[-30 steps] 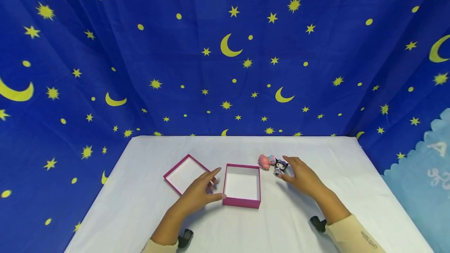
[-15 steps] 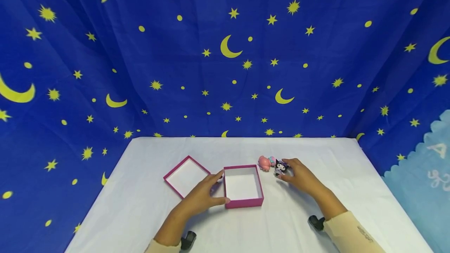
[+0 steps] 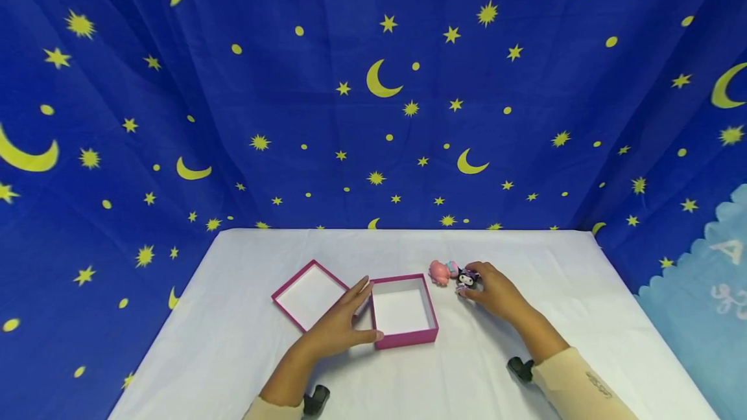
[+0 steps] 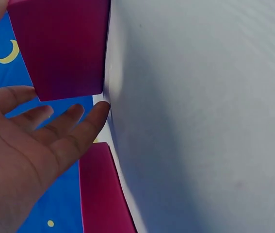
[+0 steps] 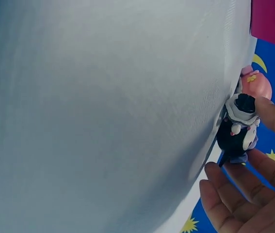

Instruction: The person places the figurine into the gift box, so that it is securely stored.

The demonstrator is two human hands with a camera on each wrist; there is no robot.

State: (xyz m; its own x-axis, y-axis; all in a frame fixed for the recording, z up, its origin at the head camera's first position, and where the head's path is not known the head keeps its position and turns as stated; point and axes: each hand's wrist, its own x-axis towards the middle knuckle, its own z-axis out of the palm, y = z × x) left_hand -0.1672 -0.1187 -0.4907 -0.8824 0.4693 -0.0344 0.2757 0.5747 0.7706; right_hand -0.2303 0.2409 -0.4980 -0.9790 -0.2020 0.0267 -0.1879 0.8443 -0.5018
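Observation:
In the head view my right hand (image 3: 498, 290) grips a small black-and-white figurine (image 3: 466, 279) with a purple headpiece, thumb at one end and fingers at the other. The right wrist view shows the thumb on the base of this figurine (image 5: 241, 126). Against it stands a pink figurine (image 3: 439, 273) with a light-blue bow. My left hand (image 3: 335, 329) rests at the left side of an open magenta box (image 3: 406, 339) with a white inside. Its fingers are fairly straight, the thumb at the near corner and the index finger at the far one.
A magenta lid (image 3: 292, 280), white inside, lies upturned at the left, partly behind my left hand. White cloth covers the table (image 3: 525, 248). A blue curtain (image 3: 280, 83) with yellow moons and stars hangs behind it.
My left hand has moved right to the box, which has turned slightly and shifted a little right. My right hand has closed in around the black-and-white figurine.

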